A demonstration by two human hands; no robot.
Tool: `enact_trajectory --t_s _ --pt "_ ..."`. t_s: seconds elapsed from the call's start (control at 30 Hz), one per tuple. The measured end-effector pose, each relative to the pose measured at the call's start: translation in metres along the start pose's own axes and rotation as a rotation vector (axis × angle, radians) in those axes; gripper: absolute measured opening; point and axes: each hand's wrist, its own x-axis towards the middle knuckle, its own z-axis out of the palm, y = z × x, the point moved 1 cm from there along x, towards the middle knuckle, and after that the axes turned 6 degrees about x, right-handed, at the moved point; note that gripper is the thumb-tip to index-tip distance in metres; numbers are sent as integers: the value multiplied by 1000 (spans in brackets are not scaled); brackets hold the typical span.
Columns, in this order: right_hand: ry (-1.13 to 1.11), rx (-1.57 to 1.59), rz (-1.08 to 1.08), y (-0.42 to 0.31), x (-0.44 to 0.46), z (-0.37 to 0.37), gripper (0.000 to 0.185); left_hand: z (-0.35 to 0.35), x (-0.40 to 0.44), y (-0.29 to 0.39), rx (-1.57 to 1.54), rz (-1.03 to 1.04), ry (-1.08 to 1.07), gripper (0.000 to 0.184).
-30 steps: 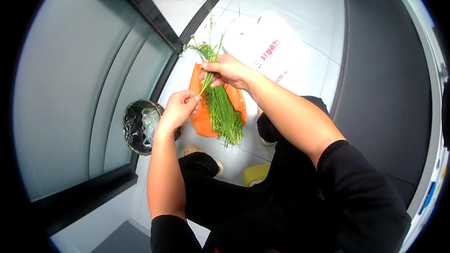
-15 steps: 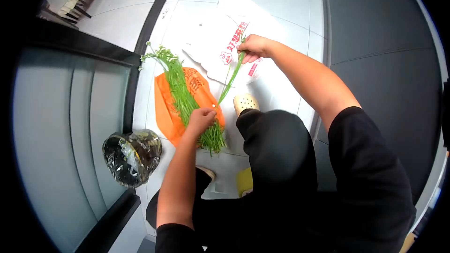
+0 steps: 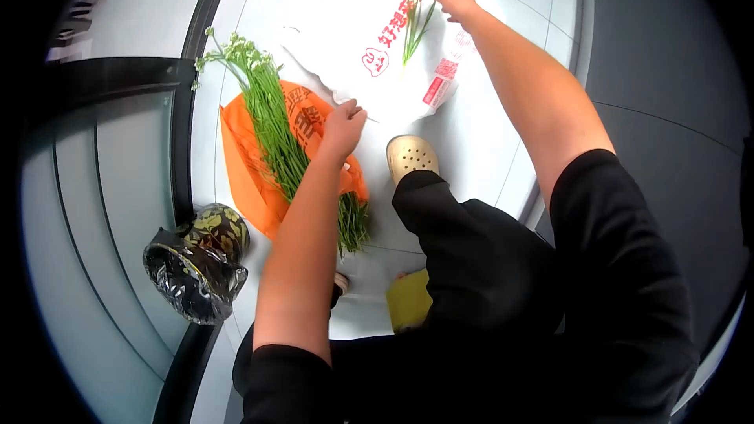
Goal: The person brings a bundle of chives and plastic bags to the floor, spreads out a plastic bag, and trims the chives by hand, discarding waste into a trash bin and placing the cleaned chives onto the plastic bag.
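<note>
Several green stalks (image 3: 411, 31) on white bag (image 3: 334, 39), twelve o'clock. Right hand (image 3: 459, 8) at one, fingers parted. Left hand (image 3: 342, 129), eleven, curled; can't tell if gripping. Larger bundle (image 3: 272, 122) on orange bag (image 3: 244, 161), ten.

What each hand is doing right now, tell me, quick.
Left hand: fingers curled; cannot tell whether it holds anything.
Right hand: looks partly open, beside the loose stalks.
</note>
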Motion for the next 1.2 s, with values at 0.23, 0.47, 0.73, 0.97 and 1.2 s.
enact_trajectory --t_s 0.23,0.47,0.73,0.97,1.2 --pt "-214 -164 -294 -37 -67 58 37 -37 -105 -72 -424 -203 336 25" --pt "-925 -640 -649 -119 -219 176 22 -47 -145 -132 -429 -344 401 26" --pt "-1050 -612 294 28 -304 277 29 -13 -123 -226 -187 -157 663 15" --pt "-577 -813 -135 53 -397 260 43 -14 -153 -230 -145 -368 763 17" --pt "-477 -773 -307 73 -389 264 31 -23 -158 -234 -236 -276 722 19"
